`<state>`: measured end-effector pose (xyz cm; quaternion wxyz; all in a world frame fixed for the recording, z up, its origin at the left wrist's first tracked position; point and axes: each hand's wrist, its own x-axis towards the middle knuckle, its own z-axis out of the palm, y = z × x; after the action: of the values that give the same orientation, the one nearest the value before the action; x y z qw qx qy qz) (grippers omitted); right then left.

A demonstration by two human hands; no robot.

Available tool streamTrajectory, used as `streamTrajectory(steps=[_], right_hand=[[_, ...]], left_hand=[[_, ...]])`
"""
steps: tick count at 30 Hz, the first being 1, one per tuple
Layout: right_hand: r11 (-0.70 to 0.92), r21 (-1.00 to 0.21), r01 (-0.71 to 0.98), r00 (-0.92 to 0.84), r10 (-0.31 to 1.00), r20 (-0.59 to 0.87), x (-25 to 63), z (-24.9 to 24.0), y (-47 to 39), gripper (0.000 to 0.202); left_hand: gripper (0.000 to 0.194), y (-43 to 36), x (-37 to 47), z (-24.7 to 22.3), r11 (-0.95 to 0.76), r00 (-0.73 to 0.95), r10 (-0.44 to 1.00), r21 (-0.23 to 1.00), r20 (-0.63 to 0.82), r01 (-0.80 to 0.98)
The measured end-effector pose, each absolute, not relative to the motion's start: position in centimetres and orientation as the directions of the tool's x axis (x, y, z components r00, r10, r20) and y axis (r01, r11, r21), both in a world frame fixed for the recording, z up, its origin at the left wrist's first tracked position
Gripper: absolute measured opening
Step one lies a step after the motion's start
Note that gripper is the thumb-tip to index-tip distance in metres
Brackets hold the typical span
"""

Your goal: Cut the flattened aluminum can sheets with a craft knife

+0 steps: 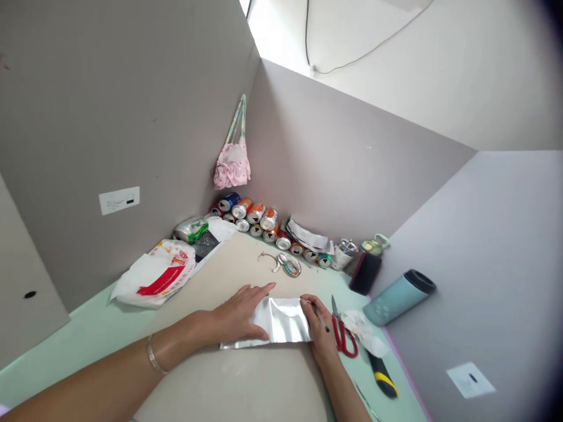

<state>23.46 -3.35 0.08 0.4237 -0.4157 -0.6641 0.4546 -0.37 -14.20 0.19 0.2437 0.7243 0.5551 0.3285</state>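
Observation:
A shiny silver metal sheet (288, 321) lies flat on the beige board (229, 381) in front of me. My left hand (241, 312) rests on the sheet's left part, thumb and fingers spread. A thin metal bracelet (153, 356) circles my left wrist. At the sheet's right end, my right hand (320, 328) is closed round a slim pen (323, 319), its dark end showing beyond the fingers. The pen's other end is mostly hidden by the hand. Just right of this hand lie scissors with red handles (345, 340), blades pointing away from me.
Drink cans (255, 214) are stacked along the back wall, with curled metal sheets (308, 236) on top. Can rings and scraps (290, 266) lie before them. A teal tumbler (398, 298), phone (366, 273) and yellow-black handle (383, 375) are at right; a plastic bag (158, 272) is at left.

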Motion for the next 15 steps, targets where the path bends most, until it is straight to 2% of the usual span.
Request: streamTrajectory(steps=[6,15], right_hand=[[0.165,-0.981,0.103,-0.194,0.971,0.143,22.8,0.8,-4.0,0.038],[0.174,-0.977,0.125,-0.171,0.974,0.151,22.4,1.4,-4.8,0.039]], left_hand=[[0.047,-14.5,-0.6,1.2,-0.226,0.115,0.974,0.776,0.196,0.588],[0.046,-14.3,-1.0,1.1,-0.196,0.12,0.981,0.767,0.154,0.611]])
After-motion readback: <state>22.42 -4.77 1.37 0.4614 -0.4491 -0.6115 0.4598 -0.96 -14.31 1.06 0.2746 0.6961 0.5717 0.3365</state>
